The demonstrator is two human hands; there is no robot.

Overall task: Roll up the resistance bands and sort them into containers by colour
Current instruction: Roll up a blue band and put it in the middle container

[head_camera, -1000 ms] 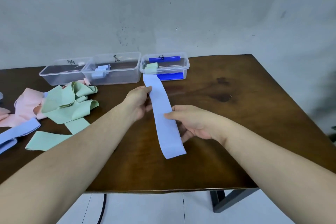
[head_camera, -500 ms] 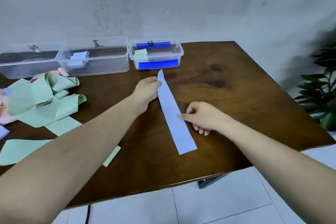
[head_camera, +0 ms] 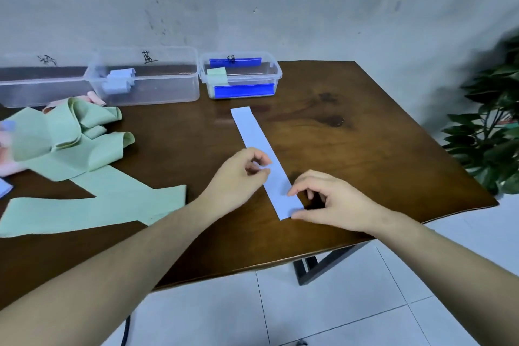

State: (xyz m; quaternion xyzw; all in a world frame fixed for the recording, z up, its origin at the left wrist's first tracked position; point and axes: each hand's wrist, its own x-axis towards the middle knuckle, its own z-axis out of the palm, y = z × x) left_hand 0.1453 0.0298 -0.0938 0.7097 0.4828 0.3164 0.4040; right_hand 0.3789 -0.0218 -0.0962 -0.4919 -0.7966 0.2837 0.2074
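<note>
One blue band (head_camera: 261,154) flat between my hands; right hand (head_camera: 334,202) pinches its near end, left hand (head_camera: 238,174) curled, fingertips on its edge. Three containers (head_camera: 146,87) beyond left hand.

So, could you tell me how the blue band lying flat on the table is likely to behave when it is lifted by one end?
The blue band is thin and lies flat, so it will probably droop. The green bands already fold limply, which suggests the same softness.

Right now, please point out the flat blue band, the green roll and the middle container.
flat blue band (head_camera: 254,137): head view, bare upper half.
green roll (head_camera: 216,75): head view, front face.
middle container (head_camera: 168,93): head view, front wall.
</note>
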